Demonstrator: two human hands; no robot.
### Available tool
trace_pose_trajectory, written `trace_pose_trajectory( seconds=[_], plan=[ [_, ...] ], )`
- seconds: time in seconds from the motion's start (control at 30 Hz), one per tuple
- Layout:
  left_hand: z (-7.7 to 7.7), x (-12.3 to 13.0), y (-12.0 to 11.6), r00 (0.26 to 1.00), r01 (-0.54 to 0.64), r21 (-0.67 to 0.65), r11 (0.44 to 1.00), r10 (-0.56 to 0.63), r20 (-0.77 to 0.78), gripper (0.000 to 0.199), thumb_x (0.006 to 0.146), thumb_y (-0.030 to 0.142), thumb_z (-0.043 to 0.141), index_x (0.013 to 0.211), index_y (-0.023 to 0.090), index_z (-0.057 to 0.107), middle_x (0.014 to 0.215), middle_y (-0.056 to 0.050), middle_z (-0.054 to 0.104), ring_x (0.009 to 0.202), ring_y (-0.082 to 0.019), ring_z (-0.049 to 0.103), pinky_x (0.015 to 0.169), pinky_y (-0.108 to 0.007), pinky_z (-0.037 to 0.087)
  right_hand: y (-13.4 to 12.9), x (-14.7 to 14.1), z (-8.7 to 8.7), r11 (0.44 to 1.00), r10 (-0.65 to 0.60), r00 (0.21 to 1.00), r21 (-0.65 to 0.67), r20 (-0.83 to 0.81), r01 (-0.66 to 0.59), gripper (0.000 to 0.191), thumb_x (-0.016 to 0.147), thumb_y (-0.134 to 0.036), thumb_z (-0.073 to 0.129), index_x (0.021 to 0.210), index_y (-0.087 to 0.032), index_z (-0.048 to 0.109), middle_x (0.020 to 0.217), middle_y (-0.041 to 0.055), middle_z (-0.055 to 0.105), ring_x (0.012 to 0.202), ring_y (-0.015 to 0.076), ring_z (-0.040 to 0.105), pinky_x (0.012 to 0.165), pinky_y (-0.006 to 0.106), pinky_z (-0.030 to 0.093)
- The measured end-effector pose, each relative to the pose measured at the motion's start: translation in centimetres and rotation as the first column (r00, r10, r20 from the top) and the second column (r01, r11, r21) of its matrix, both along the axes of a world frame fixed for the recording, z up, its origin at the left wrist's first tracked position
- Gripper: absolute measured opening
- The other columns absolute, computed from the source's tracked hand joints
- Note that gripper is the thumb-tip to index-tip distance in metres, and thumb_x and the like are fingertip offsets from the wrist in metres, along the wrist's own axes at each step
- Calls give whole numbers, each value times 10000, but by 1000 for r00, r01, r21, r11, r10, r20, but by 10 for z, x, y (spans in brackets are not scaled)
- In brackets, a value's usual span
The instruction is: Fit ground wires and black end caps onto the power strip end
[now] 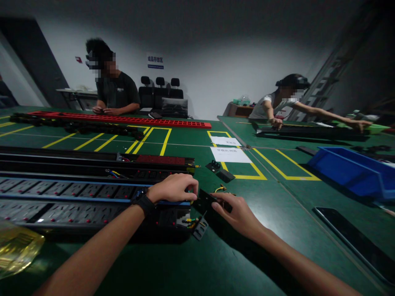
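Long black power strips with rows of sockets lie side by side at the left, one with a blue edge (pixel 123 182). My left hand (pixel 174 188), a dark watch on its wrist, rests over the right end of the blue-edged strip. Its thumb and forefinger are pinched; what is between them is too small to tell. My right hand (pixel 236 209) grips a small black end plate (pixel 206 201) with holes, tilted beside the left fingertips. Below, another metal end bracket (pixel 200 229) leans at the nearest strip's end, with a yellow-green wire (pixel 189 220) showing there.
Small black brackets (pixel 226 176) and white paper sheets (pixel 231 155) lie beyond my hands. At the right are a blue bin (pixel 352 172) and a phone (pixel 354 242). A red slotted rail (pixel 123 119) crosses the far table. Two people (pixel 119 92) work opposite. Yellow wrapping (pixel 18 250) sits near left.
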State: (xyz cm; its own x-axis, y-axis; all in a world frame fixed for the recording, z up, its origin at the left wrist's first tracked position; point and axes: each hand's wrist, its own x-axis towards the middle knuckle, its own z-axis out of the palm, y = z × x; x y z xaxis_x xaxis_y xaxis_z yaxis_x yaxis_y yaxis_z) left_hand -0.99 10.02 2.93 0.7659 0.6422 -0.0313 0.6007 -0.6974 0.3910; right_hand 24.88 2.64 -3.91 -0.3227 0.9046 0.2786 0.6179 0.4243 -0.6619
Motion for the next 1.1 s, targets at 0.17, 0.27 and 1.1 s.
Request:
trace_pose_trajectory(
  seconds=[0.17, 0.27, 1.1],
  plan=[
    [0, 0, 0, 1000, 9, -6, 1000, -9, 3, 82, 897, 311, 704, 933, 240, 724, 980, -22, 703, 902, -188, 636, 740, -301, 402, 1, 1, -4, 1000, 13, 1000, -13, -13, -14, 370, 1017, -445, 536, 1218, -236, 766, 911, 67, 787, 783, 248, 712, 714, 375, 544],
    [0, 0, 0, 1000, 8, -4, 1000, -7, 5, 84, 902, 312, 696, 936, 240, 725, 990, -24, 709, 920, -194, 640, 746, -304, 404, -1, -1, -3, 998, 58, 998, -18, 0, -58, 368, 1031, -434, 529, 1235, -235, 762, 934, 74, 772, 807, 241, 704, 741, 374, 546],
    [0, -3, 6, 994, 61, -66, 996, -55, 91, 64, 821, 200, 726, 881, 200, 747, 942, -24, 734, 862, -174, 646, 770, -287, 443, -6, 1, 5, 954, 280, 951, 69, 131, -290, 407, 1014, -318, 605, 1414, -284, 670, 1225, 88, 757, 1107, 275, 646, 962, 448, 533]
  ],
)
